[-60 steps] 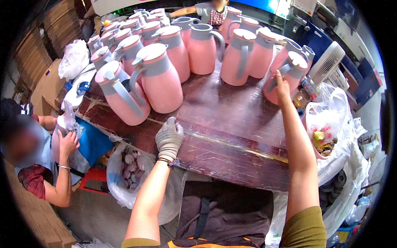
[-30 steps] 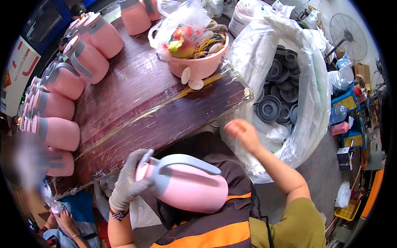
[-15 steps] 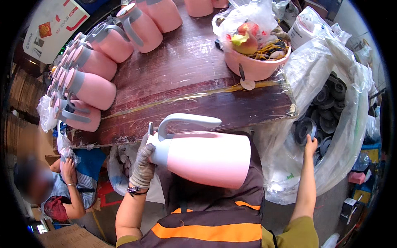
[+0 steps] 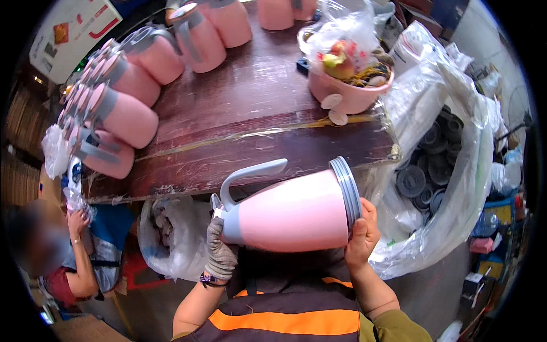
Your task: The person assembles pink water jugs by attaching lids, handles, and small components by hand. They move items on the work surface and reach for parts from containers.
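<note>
A pink jug (image 4: 293,216) with a grey neck and a grey handle lies sideways in front of my body, below the table edge. My left hand (image 4: 220,251), in a whitish glove, is closed round its grey neck end. At the jug's wide bottom end my bare right hand (image 4: 362,233) grips a grey ridged round cap (image 4: 346,191), fingers and thumb on its rim. The cap sits against the bottom; whether it is screwed on, I cannot tell. To the right, a clear plastic bag (image 4: 476,176) holds several similar dark grey caps (image 4: 411,181).
Rows of pink jugs (image 4: 131,114) stand along the left of the dark red table (image 4: 250,85). A pink tub (image 4: 347,97) with fruit and a plastic bag sits near its right corner. A co-worker (image 4: 80,273) is at the lower left. Another plastic bag (image 4: 176,245) hangs below the table.
My right hand has come from the bag of caps to the jug, bringing a grey cap against its bottom. The jug has shifted slightly right and its wide end has tilted upward.
</note>
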Tool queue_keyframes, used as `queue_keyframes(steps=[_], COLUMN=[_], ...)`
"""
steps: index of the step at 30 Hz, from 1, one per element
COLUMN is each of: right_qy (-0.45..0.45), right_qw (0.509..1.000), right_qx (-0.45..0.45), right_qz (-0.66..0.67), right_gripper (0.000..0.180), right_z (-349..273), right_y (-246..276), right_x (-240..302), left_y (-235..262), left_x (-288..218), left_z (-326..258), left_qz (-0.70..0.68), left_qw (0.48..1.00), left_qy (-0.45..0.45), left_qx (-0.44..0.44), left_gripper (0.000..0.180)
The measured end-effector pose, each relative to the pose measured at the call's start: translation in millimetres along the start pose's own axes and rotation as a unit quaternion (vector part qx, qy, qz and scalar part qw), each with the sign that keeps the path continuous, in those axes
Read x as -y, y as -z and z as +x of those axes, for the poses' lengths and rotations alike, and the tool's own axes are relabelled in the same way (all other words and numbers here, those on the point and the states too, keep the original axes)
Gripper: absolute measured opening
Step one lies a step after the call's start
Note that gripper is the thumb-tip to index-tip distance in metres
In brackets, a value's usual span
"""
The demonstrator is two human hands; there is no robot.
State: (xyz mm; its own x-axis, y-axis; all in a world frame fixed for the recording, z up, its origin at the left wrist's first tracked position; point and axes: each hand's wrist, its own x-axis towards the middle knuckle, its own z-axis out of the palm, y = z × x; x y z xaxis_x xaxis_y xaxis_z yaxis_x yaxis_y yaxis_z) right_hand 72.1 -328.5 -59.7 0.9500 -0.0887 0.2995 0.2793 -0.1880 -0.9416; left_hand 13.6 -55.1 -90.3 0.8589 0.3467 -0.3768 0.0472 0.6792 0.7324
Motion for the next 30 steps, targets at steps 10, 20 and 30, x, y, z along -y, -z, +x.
queue_keyframes(steps=[10, 20, 30], right_qy=[0.079, -0.476, -0.113], right_qw=[0.991, 0.75, 0.973], right_qx=[0.095, 0.081, 0.172], right_qz=[0.054, 0.453, 0.106], right_gripper=[0.052, 0.044, 0.021], right_z=[-17, 6, 84], right_y=[-14, -34, -78], right_x=[3, -22, -21], left_y=[14, -47, -148], left_x=[-11, -147, -218], left_z=[-16, -9, 32], left_qz=[-0.053, 0.545, 0.646], left_qw=[0.998, 0.656, 0.437], left_qy=[-0.01, -0.411, -0.591], left_qx=[-0.041, 0.321, 0.206], left_gripper=[0.054, 0.091, 0.055])
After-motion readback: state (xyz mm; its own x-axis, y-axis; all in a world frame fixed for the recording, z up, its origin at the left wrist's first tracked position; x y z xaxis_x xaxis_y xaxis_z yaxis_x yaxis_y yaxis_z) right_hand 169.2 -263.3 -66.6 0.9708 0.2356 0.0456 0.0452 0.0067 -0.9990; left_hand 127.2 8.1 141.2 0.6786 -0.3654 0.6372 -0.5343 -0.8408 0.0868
